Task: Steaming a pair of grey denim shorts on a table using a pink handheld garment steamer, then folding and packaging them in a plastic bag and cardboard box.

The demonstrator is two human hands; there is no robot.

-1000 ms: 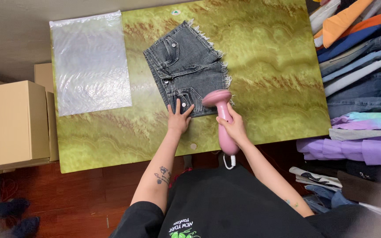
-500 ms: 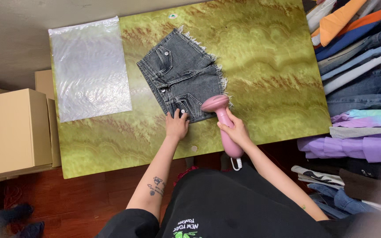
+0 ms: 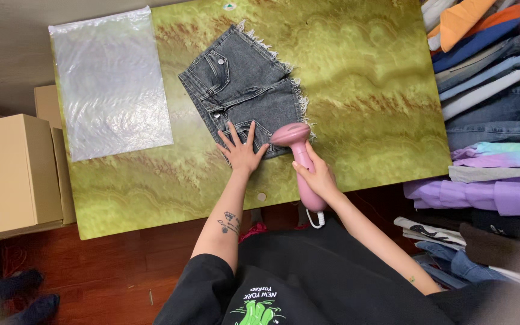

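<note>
Far to the left of both hands, a clear plastic bag [image 3: 111, 84] lies flat on the green marbled table [image 3: 380, 90]. The left hand [image 3: 240, 151], fingers spread, presses flat on the near edge of grey denim shorts [image 3: 245, 96], which stretch diagonally up and away from it. Just right, the right hand [image 3: 317, 177] is wrapped around a pink handheld steamer [image 3: 299, 157], its head touching the shorts' frayed hem.

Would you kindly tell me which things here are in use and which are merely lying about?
In use:
left hand
right hand
pink steamer
grey denim shorts

Lying about:
clear plastic bag
cardboard boxes
stacked clothes
</note>
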